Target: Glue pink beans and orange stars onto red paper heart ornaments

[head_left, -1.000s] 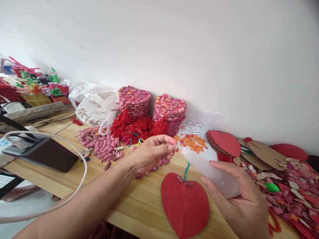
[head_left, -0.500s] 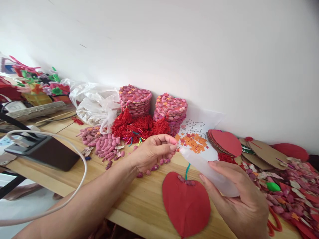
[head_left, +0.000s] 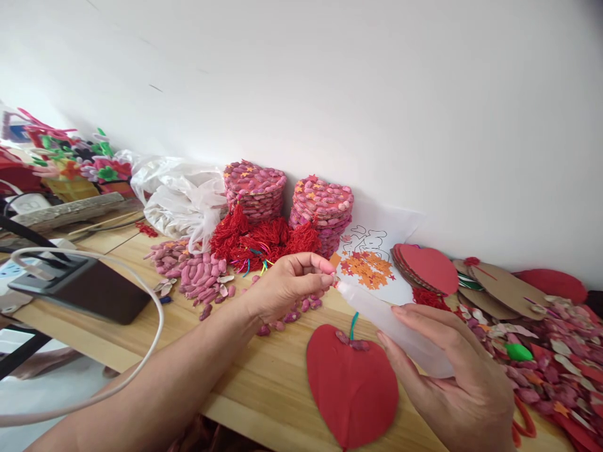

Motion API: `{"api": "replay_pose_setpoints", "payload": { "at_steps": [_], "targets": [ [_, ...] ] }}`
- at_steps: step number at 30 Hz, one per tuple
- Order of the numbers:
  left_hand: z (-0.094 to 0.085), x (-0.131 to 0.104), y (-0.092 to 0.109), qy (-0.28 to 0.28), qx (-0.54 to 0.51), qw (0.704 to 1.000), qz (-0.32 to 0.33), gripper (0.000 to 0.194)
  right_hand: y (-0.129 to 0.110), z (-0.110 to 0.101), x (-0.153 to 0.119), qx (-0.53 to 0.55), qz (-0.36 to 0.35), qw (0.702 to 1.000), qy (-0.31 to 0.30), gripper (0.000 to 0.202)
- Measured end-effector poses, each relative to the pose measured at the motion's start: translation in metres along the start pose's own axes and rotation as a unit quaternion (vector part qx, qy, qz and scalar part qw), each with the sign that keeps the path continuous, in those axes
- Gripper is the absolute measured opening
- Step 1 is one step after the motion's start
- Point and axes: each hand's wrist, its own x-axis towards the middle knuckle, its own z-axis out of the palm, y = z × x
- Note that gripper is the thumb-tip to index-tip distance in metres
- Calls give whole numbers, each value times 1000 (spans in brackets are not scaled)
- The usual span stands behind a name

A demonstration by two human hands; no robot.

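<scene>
A white translucent squeeze bottle lies in the grip of my right hand, its nozzle pointing up and left. The nozzle tip meets the fingertips of my left hand, which are pinched together; what they hold is too small to make out. Below my hands a red paper heart rests on the wooden table, with two pink peanuts at its top notch and a teal cord above. Orange and red paper stars lie on a white printed sheet behind.
Stacks of peanut-covered hearts, red tassels and a plastic bag stand by the wall. Loose peanuts lie at left, beside a black power block with a white cable. Red hearts and a peanut pile are at right.
My right hand and the bottle have shifted slightly right and down. My left hand has stayed almost still, pinched at the nozzle.
</scene>
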Motion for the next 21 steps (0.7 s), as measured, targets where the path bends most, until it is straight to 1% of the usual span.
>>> {"api": "replay_pose_setpoints", "payload": {
  "at_steps": [4,7,11,16,21],
  "targets": [
    [-1,-1,1,10,63,998,24,29,0,0,3,7,-8,1000,0,40],
    [-2,-1,3,5,95,995,32,29,0,-2,4,11,8,1000,-16,36],
    [0,-2,4,-14,119,992,40,28,-1,-5,3,13,40,998,-45,31],
    [2,-1,5,-11,143,988,48,28,-1,-7,0,8,40,998,-45,29],
    [2,-2,6,-4,144,989,33,28,-2,-8,0,19,40,998,-44,31]
  ]
}}
